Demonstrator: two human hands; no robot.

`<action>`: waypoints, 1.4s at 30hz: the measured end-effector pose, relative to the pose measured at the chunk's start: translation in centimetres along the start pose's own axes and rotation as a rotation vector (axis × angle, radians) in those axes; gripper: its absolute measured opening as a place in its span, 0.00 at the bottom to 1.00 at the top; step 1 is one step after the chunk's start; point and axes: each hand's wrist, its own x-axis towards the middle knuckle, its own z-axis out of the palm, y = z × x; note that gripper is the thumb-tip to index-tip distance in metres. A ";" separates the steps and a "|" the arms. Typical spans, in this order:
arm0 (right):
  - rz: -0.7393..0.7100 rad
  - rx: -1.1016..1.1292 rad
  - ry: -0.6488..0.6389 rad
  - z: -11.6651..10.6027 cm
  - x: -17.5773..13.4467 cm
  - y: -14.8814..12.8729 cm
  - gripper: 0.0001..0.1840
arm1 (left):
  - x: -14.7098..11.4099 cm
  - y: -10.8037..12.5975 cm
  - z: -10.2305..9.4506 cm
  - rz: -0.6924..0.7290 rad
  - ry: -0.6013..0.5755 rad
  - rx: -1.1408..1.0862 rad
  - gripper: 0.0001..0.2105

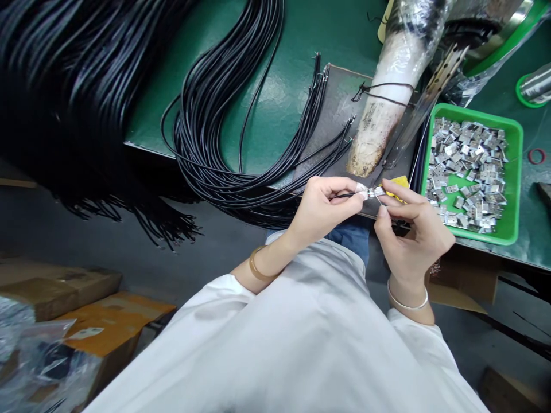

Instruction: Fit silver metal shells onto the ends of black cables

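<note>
My left hand [329, 202] is closed in a pinch on the end of a black cable [343, 195], with white wrapping on a fingertip. A small silvery metal connector [375, 191] sits at the cable end, just past these fingertips. My right hand [408, 221] is closed at the connector's other side, its thumb and fingers around a thin silvery wire [379, 201]. Whether the right fingers also grip the connector I cannot tell. Behind the right fingers is a yellow piece [398, 186]. A bundle of black cables [215, 126] curves over the table edge beside my left hand.
A green tray [519, 172] of metal connectors stands right. Above my hands hangs a stained white tube [379, 115] over a grey board [316, 137]. More black cables [69, 103] drape off the green table [336, 34]. Cardboard boxes [116, 321] are at lower left; a wire spool [538, 86] is far right.
</note>
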 end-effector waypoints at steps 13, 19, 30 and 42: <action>-0.082 -0.107 0.014 0.1 0.6 0.4 0.11 | 0.2 -0.1 0.5 0.118 0.042 0.049 0.06; -0.081 -0.075 0.010 -0.1 0.9 0.0 0.13 | 0.2 0.1 0.4 0.173 0.029 0.061 0.06; -0.057 -0.073 -0.012 -0.2 0.9 0.1 0.11 | 0.2 0.1 0.4 0.168 0.032 0.086 0.05; -0.022 -0.096 0.024 0.1 0.7 0.2 0.08 | -0.1 -0.2 0.1 0.072 -0.007 0.195 0.08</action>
